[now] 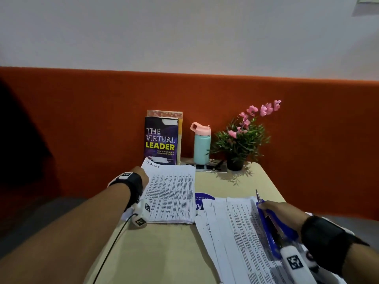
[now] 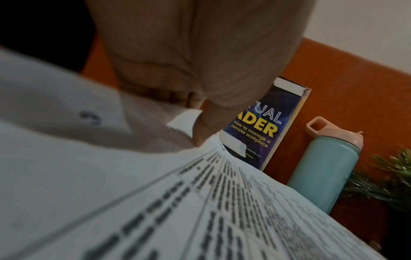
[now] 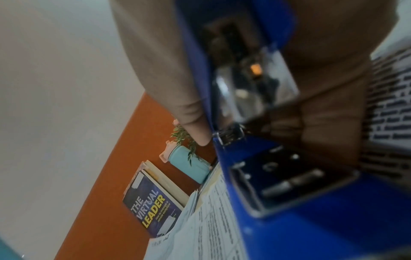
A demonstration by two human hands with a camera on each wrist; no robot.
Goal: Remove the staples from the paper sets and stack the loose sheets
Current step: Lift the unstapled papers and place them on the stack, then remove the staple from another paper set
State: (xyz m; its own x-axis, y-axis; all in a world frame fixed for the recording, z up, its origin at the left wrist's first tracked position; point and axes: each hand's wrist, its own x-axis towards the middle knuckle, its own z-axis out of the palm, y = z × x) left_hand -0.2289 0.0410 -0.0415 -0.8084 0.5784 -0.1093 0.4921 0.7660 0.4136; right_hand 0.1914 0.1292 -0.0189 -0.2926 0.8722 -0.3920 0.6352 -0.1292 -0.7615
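A set of printed sheets (image 1: 172,193) lies on the left of the table, and a fanned spread of printed sheets (image 1: 231,232) lies on the right. My left hand (image 1: 141,177) is at the far left corner of the left set. In the left wrist view its fingertips (image 2: 200,126) pinch that corner of the paper (image 2: 184,119). My right hand (image 1: 281,212) grips a blue stapler (image 1: 272,228) lying along the right spread, its metal tip pointing away from me. Up close, the thumb (image 3: 169,79) and curled fingers clasp the blue stapler (image 3: 300,219).
At the back of the beige table (image 1: 164,253) stand a purple book (image 1: 161,143), a teal bottle with a pink lid (image 1: 202,146) and a potted plant with pink flowers (image 1: 242,140). An orange partition (image 1: 82,119) rises behind them. A blue sticker (image 1: 203,199) shows between the paper piles.
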